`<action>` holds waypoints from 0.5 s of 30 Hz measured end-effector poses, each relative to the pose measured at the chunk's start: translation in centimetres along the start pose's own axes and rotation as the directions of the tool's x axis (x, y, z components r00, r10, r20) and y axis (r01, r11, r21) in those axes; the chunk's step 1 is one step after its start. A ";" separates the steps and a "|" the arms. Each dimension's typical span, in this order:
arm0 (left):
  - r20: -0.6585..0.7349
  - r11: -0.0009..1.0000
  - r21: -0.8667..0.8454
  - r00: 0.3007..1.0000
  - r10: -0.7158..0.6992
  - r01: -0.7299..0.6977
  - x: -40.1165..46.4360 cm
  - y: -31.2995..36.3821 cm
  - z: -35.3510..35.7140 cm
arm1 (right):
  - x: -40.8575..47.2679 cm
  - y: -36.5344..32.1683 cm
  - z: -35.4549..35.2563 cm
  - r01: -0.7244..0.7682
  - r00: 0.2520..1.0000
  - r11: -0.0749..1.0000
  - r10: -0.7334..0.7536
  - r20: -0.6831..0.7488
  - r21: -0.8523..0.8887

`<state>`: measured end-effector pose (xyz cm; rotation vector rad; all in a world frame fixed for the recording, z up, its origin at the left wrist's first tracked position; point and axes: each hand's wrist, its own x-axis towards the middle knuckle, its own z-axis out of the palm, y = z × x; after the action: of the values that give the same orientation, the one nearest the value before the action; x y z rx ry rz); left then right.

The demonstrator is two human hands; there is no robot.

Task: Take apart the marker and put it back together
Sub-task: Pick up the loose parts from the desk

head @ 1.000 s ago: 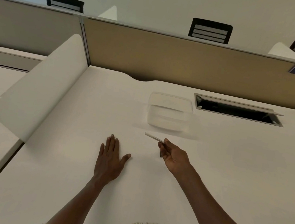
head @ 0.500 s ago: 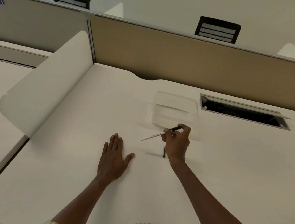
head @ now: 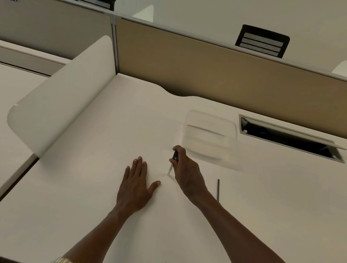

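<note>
White desk (head: 73, 195), clear tray (head: 209, 135) near its back, open cable hatch (head: 289, 140) beside it, tan partition (head: 219, 71), chair backs (head: 262, 41) behind.

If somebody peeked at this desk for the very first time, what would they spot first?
Probably the two hands in the middle of the white desk: the left hand lies flat, and the right hand grips a thin marker part with its pale end pointing down at the desk. Next, a thin dark stick lying alone to the right, and a clear plastic box behind the hands.
</note>
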<state>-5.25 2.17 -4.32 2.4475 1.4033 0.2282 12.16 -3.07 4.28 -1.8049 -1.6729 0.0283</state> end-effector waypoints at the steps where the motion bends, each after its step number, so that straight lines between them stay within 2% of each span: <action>1: 0.000 1.000 -0.003 1.000 0.001 -0.001 0.0 0.1 0.0 | -0.2 0.1 0.0 -0.010 1.000 1.000 0.010 0.002 0.003; 6: -0.006 1.000 -0.010 1.000 -0.003 0.003 -0.1 0.0 0.1 | -0.4 0.2 -0.2 -0.041 0.999 0.999 0.040 0.026 0.008; 12: -0.015 1.000 -0.017 1.000 0.003 -0.003 0.0 0.1 0.1 | -0.1 0.2 -0.1 -0.152 0.988 0.985 0.151 0.024 0.076; 15: -0.019 1.000 -0.017 1.000 0.003 -0.004 -0.1 0.1 0.1 | 0.1 -0.1 -0.2 -0.134 0.991 0.987 0.133 0.013 0.088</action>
<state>-5.24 2.03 -4.37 2.4406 1.3996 0.2638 12.18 -3.05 4.53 -1.8485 -1.5284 0.1654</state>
